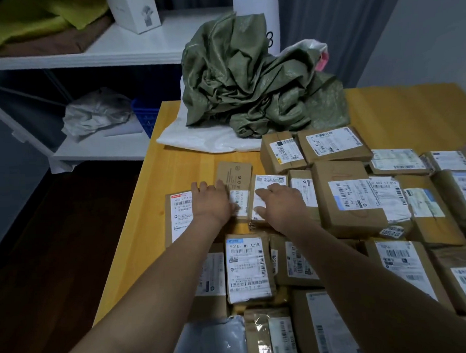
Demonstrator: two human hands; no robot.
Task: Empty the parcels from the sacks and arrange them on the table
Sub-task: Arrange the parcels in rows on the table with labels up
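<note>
- Reaching out over the bench [148, 195], the left hand [210, 202] lies flat, palm down, with its fingers straight. It is open and grips nothing.
- Its fingers rest on the left part of a small brown parcel [235, 173], which lies flat on the bench.
- The right hand [279, 202] is open too, with its fingers spread. It presses down on a white-label parcel [270, 181] just beside the small brown parcel. The two lie side by side and seem to touch.
- A flat parcel [179, 217] with a big white label lies partly under the left wrist, at the left edge of the group.
- Nearer the person, between the two arms, lies a long parcel [247, 271] with its label facing up.
- Many other parcels [352, 219] cover the right side of the bench. Most are brown with white labels, and they sit close together or touch.
- At the back of the bench a green sack [249, 83] sits all crumpled up. It lies on top of a white sack [204, 140], which is flat.
- Past the bench on the left is a white shelf [116, 45]. A white box [133, 13] stands on its top board. A blue basket [144, 116] and a gray bag [95, 112] sit on the low board.
- The floor [44, 249] beside the bench is dark.
</note>
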